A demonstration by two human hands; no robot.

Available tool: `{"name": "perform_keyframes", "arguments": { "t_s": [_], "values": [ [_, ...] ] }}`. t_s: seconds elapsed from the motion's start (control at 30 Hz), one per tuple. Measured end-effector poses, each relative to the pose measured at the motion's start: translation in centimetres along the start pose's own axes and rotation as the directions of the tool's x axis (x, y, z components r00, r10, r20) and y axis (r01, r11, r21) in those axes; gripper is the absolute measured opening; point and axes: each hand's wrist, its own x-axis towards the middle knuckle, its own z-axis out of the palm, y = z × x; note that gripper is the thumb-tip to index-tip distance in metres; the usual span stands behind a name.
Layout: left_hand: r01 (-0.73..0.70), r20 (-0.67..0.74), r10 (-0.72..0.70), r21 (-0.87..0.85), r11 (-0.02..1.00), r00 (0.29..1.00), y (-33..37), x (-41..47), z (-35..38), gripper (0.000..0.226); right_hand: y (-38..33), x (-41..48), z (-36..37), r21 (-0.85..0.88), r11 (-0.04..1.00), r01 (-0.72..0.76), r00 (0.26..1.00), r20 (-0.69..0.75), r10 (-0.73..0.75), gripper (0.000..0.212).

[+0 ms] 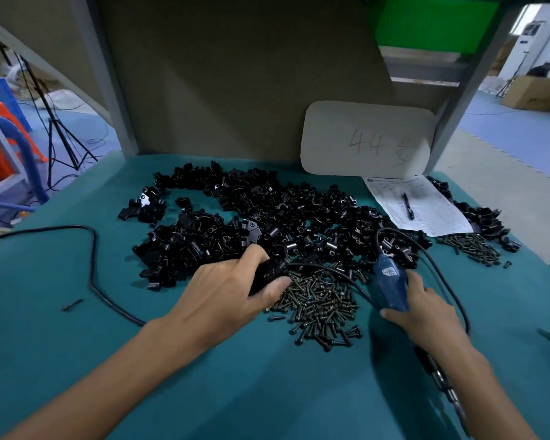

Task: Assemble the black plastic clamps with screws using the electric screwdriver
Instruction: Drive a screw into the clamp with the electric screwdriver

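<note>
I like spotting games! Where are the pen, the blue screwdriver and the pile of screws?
pen [408, 206], head view, middle of its black barrel.
blue screwdriver [390, 286], head view, middle of its blue body.
pile of screws [321, 308], head view, middle of the heap.

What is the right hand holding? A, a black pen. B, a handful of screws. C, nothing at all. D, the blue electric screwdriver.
D: the right hand grips the blue electric screwdriver, while the pen lies on the paper sheet and the left hand grips a black object beside the screw pile.
</note>
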Motion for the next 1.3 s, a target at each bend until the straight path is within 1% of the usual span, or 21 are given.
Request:
{"name": "perform_keyframes", "arguments": {
  "t_s": [0.07, 0.1, 0.13, 0.17, 0.2, 0.23, 0.27, 0.3, 0.33, 0.37, 0.4, 0.43, 0.5, 0.6, 0.8, 0.93, 1.03, 1.1, 1.17, 1.23, 1.3],
  "values": [
    [0.017, 0.038, -0.014, -0.06, 0.998, 0.999, 0.3, 0.1, 0.1, 0.036, 0.5, -0.2, -0.3, 0.179, 0.984, 0.027, 0.999, -0.027, -0.022, 0.074],
    [0.029, 0.049, -0.025, -0.095, 0.995, 0.999, 0.5, 0.1, 0.1, 0.034, 0.5, -0.4, -1.0, 0.331, 0.942, 0.062, 0.998, -0.052, -0.048, 0.061],
    [0.041, 0.054, -0.034, -0.128, 0.991, 0.998, 0.6, 0.1, 0.0, 0.033, 0.3, -0.9, -1.9, 0.52, 0.849, 0.095, 0.995, -0.069, -0.07, 0.051],
    [0.046, 0.059, -0.038, -0.15, 0.988, 0.998, 0.7, 0.1, 0.0, 0.031, 0.0, -1.5, -3.0, 0.713, 0.69, 0.125, 0.992, -0.095, -0.081, 0.048],
    [0.044, 0.069, -0.033, -0.159, 0.986, 0.997, 0.9, 0.2, -0.1, 0.031, -0.7, -2.0, -4.2, 0.867, 0.478, 0.142, 0.99, -0.118, -0.079, 0.05],
    [0.037, 0.083, -0.025, -0.158, 0.987, 0.996, 1.0, 0.3, -0.2, 0.031, -1.5, -2.4, -5.4, 0.957, 0.247, 0.15, 0.988, -0.134, -0.078, 0.051],
    [0.032, 0.094, -0.017, -0.151, 0.988, 0.995, 1.2, 0.4, -0.3, 0.03, -2.5, -2.8, -6.5, 0.989, 0.01, 0.149, 0.986, -0.147, -0.084, 0.049],
    [0.029, 0.1, -0.014, -0.141, 0.99, 0.995, 1.4, 0.5, -0.4, 0.03, -3.5, -3.1, -7.6, 0.969, -0.213, 0.127, 0.984, -0.15, -0.096, 0.046],
    [0.03, 0.102, -0.016, -0.131, 0.991, 0.995, 1.7, 0.5, -0.5, 0.03, -4.7, -3.5, -8.5, 0.913, -0.396, 0.094, 0.982, -0.15, -0.112, 0.043],
    [0.032, 0.1, -0.019, -0.122, 0.992, 0.995, 1.9, 0.5, -0.6, 0.031, -5.9, -3.7, -9.2, 0.846, -0.529, 0.072, 0.98, -0.158, -0.119, 0.042],
    [0.03, 0.094, -0.02, -0.108, 0.994, 0.995, 2.1, 0.5, -0.6, 0.032, -7.1, -4.0, -9.8, 0.789, -0.611, 0.069, 0.981, -0.164, -0.1, 0.043],
    [0.026, 0.083, -0.019, -0.086, 0.996, 0.996, 2.3, 0.5, -0.7, 0.034, -8.2, -4.1, -10.2, 0.755, -0.65, 0.085, 0.985, -0.162, -0.059, 0.043],
    [0.019, 0.046, -0.017, -0.042, 0.999, 0.999, 2.6, 0.3, -0.9, 0.041, -9.8, -4.0, -10.6, 0.724, -0.677, 0.134, 0.989, -0.143, 0.043, 0.033],
    [0.017, -0.028, -0.017, 0.009, 1.0, 0.999, 2.8, 0.1, -1.0, 0.048, -11.5, -3.7, -10.7, 0.682, -0.713, 0.164, 0.986, -0.113, 0.119, 0.025],
    [0.017, -0.096, -0.014, 0.03, 0.999, 0.995, 2.9, 0.0, -0.8, 0.04, -12.8, -3.5, -10.5, 0.66, -0.716, 0.23, 0.972, -0.117, 0.204, 0.023],
    [0.049, -0.029, -0.048, 0.016, 0.999, 0.998, 3.1, 0.0, -0.9, 0.041, -13.3, -3.8, -10.3, 0.654, -0.705, 0.274, 0.961, -0.154, 0.231, 0.027],
    [0.114, 0.077, -0.101, -0.193, 0.975, 0.992, 3.4, 0.1, -1.0, 0.04, -13.3, -3.9, -10.3, 0.63, -0.725, 0.279, 0.96, -0.184, 0.21, 0.021],
    [0.17, 0.185, -0.109, -0.355, 0.919, 0.977, 3.7, 0.3, -1.0, 0.038, -13.4, -4.1, -10.2, 0.608, -0.751, 0.26, 0.965, -0.193, 0.177, 0.018],
    [0.222, 0.281, -0.102, -0.441, 0.869, 0.954, 3.8, 0.3, -1.2, 0.037, -13.4, -4.3, -10.1, 0.601, -0.758, 0.254, 0.965, -0.204, 0.162, 0.019],
    [0.25, 0.323, -0.111, -0.431, 0.867, 0.94, 3.9, 0.1, -1.3, 0.037, -13.4, -4.4, -10.1, 0.614, -0.747, 0.256, 0.965, -0.206, 0.161, 0.019],
    [0.203, 0.264, -0.13, -0.274, 0.94, 0.956, 3.9, 0.0, -1.3, 0.037, -13.6, -4.6, -10.2, 0.657, -0.704, 0.27, 0.963, -0.19, 0.192, 0.021]
  ]
}}
